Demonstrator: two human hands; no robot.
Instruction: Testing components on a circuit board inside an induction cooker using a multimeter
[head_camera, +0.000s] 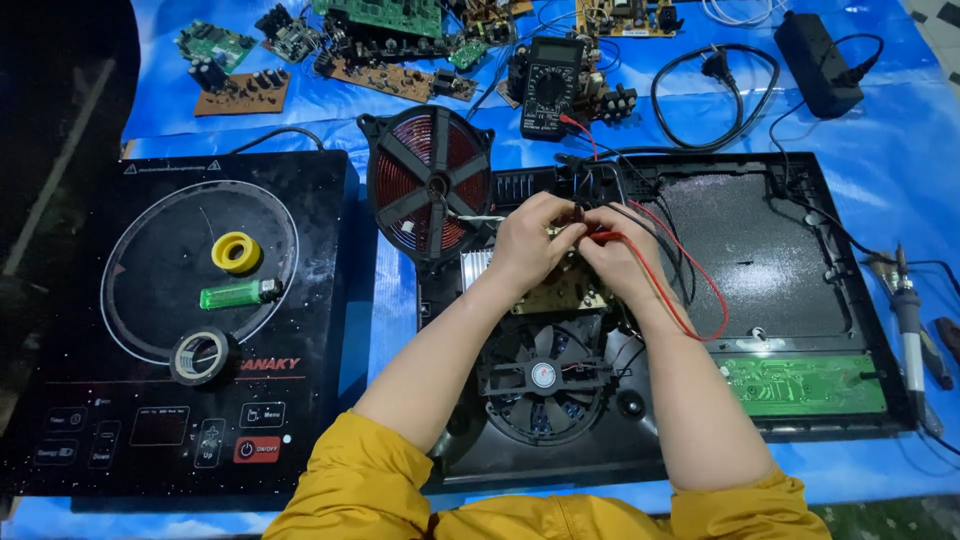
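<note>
Yellow sleeves (400, 490) frame both hands at frame centre — left hand (528, 245) and right hand (610, 250) pinch multimeter probes (600, 237) onto the cooker's circuit board (565, 290): probing, I judge. Steady tips matter — multimeter (552, 85) sits upper centre.

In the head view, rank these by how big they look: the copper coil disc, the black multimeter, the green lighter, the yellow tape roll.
1. Coil disc
2. Multimeter, though it lies farther from the camera, so it may look smaller than it is
3. Lighter and yellow tape roll: too alike to rank; the lighter is longer, the roll wider.
</note>
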